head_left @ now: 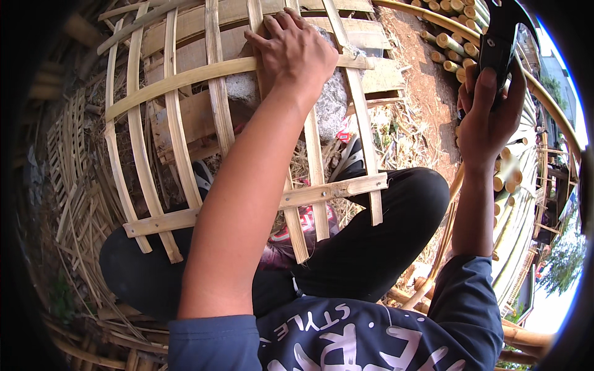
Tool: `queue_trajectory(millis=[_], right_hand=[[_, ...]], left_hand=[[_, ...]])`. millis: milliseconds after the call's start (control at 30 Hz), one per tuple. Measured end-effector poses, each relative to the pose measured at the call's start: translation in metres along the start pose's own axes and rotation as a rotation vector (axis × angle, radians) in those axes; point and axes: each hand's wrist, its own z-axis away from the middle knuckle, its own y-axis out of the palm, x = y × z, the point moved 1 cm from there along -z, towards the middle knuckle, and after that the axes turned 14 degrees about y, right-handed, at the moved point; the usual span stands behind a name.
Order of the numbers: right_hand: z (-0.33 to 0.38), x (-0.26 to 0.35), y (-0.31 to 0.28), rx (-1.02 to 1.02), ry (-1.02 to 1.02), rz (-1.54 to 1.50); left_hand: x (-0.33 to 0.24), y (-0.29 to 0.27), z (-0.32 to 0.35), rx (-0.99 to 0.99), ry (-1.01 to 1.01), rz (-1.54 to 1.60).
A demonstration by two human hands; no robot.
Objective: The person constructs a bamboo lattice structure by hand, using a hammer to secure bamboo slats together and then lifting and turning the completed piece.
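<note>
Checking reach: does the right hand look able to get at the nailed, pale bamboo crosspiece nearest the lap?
Likely yes: the right end of the crosspiece is uncovered, nothing visible between it and the right hand. But that hand grips a black tool, and the bare left forearm crosses over the middle.

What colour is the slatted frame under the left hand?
Pale tan: the slatted frame shows best in the head view.

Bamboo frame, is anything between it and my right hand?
Nothing visible stands between your right hand, holding a black tool, and the bamboo frame; your left hand rests on its far part.
</note>
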Motion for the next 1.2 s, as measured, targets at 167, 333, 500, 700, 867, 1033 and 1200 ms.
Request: queue_trajectory(millis=[167,333,500,700,867,1033,1200], right_hand=[[0.006,-0.014,0.003,0.057,0.174,-0.058],[-0.004,-0.020,-0.010,0.100,0.147,0.088],[-0.005,-0.016,-0.005,0.205,0.008,0.246],[0.010,-0.029,0.016,0.060,-0.144,0.202],[0.007,-0.013,0.023,0.421,-0.070,0.499],[0.006,-0.012,0.030,0.224,-0.218,0.431],[0.006,-0.018,0.023,0.364,-0.187,0.553]], left_hand=[[0.002,-0.004,-0.001,0.090,-0.012,-0.004],[0.000,-0.006,-0.004,0.187,-0.034,-0.025],[-0.001,-0.015,-0.004,0.224,-0.021,-0.048],[0.000,-0.008,-0.002,0.138,-0.012,-0.035],[0.001,0.000,0.001,0.065,0.001,-0.056],[0.002,-0.004,0.001,0.062,0.003,-0.047],[-0.003,-0.001,-0.001,0.047,0.008,0.032]])
